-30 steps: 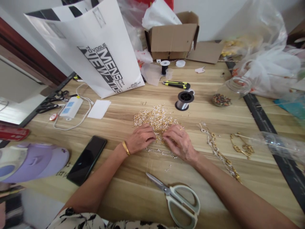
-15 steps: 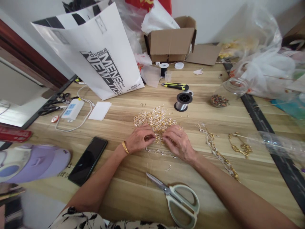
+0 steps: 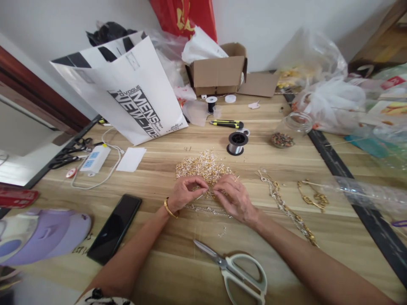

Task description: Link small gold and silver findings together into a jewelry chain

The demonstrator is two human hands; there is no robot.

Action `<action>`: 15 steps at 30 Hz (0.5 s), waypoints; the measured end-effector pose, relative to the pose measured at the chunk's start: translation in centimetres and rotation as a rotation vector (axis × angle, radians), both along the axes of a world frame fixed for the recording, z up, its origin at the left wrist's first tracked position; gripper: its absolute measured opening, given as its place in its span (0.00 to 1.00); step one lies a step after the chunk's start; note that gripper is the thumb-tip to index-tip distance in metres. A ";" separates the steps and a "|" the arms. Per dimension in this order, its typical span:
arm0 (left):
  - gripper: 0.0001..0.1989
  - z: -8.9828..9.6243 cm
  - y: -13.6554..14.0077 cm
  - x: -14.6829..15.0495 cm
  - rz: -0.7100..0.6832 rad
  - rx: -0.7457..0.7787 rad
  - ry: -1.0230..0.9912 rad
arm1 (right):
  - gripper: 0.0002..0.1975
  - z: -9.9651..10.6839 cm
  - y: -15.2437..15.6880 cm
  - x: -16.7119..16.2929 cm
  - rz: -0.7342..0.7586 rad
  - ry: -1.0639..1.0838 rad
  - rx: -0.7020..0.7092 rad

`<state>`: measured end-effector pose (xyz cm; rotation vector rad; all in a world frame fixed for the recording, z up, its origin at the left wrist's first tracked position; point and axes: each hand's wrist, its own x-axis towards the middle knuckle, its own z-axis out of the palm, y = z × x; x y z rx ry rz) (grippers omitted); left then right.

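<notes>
My left hand (image 3: 184,194), a gold bangle at its wrist, pinches thumb and forefinger together at the front of a pile of small gold and silver jewellery pieces (image 3: 202,164). Facing it, my right hand (image 3: 237,200) also has its fingertips closed, a short gap away. A thin, light line shows by the left fingertips; what either pinch holds is too small to make out. Just below both hands lies a silver chain (image 3: 206,209), partly covered by the right hand. Nearer to me are a few loose silver bits (image 3: 222,231) and pale-handled scissors (image 3: 224,263).
Gold and silver chains (image 3: 280,203) lie to the right, with more gold pieces (image 3: 313,195) beyond. A wire spool (image 3: 235,144), a yellow-black cutter (image 3: 226,124) and a tipped jar of beads (image 3: 288,133) are behind. A phone (image 3: 114,228) and power strip (image 3: 95,160) lie left.
The view has tilted up slightly, so things sit lower in the picture. The left fingers have lifted into a clearer pinch, and both hands' fingertips are closer together.
</notes>
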<state>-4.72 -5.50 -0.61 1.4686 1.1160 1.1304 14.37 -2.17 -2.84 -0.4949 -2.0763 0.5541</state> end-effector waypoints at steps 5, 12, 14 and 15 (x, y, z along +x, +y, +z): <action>0.05 -0.2 0.1 -0.1 -0.014 -0.022 -0.047 | 0.04 0.1 0.0 0.0 0.003 -0.007 -0.002; 0.05 -0.4 0.2 -0.1 0.002 -0.035 -0.044 | 0.05 0.0 0.0 0.0 0.009 -0.018 0.019; 0.06 -0.4 0.2 -0.1 0.023 -0.049 -0.045 | 0.05 -0.1 0.0 0.0 0.009 -0.026 0.017; 0.06 -0.4 0.1 -0.1 0.030 -0.048 -0.045 | 0.05 -0.1 0.0 0.0 0.008 -0.031 0.014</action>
